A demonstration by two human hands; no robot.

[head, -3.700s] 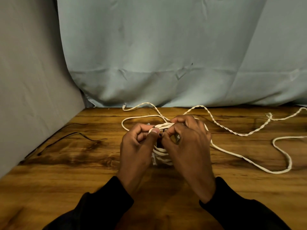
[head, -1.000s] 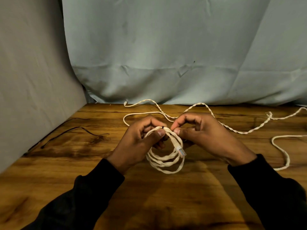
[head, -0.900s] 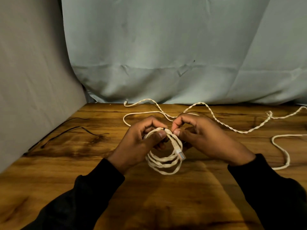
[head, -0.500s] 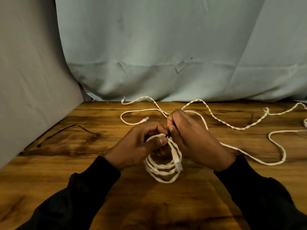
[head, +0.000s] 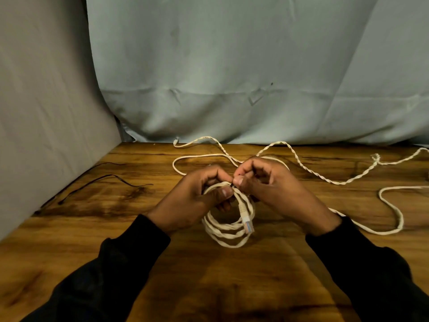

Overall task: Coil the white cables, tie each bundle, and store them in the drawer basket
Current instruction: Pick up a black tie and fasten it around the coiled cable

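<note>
Above the wooden counter (head: 69, 228), the left hand (head: 192, 203) grips the coiled white cable (head: 228, 231) at its top, where the right hand (head: 269, 184) pinches a dark tie (head: 232, 185).

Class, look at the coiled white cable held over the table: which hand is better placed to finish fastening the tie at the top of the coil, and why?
Probably the right hand: its fingertips pinch at the small dark tie on top of the coil, while the left hand grips the loops and steadies them.
</note>
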